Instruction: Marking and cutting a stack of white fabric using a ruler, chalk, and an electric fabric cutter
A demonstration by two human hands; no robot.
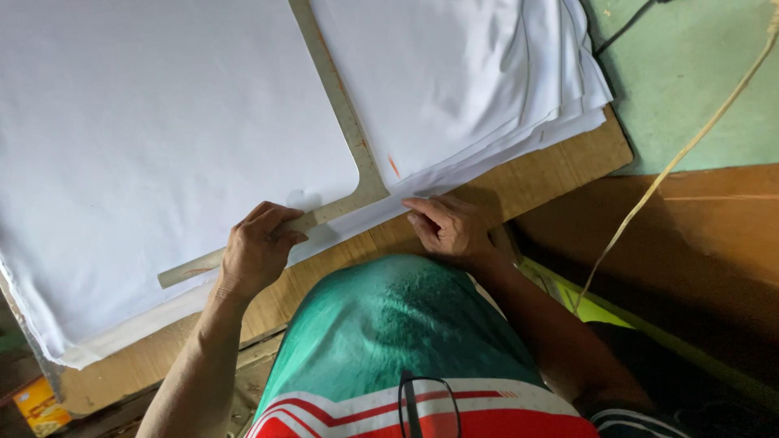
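Observation:
A stack of white fabric (pixel 146 122) lies spread over a wooden table (pixel 560 166). Across it rests a long metal L-square ruler (pixel 345 122), its short arm running along the near edge of the cloth. My left hand (pixel 258 247) presses down on that short arm, fingers curled over it. My right hand (pixel 446 227) sits at the cloth's near edge just right of the ruler's corner, fingertips pinched together on the fabric; whether it holds a small marker I cannot tell. A short orange mark (pixel 393 167) shows on the cloth beside the ruler.
A pale cord (pixel 690 146) and a dark cable (pixel 625 28) cross the green floor at the right. A yellow-green strip (pixel 600 312) lies beside my right forearm. A small yellow box (pixel 36 405) sits at the lower left. Glasses (pixel 426 405) hang on my shirt.

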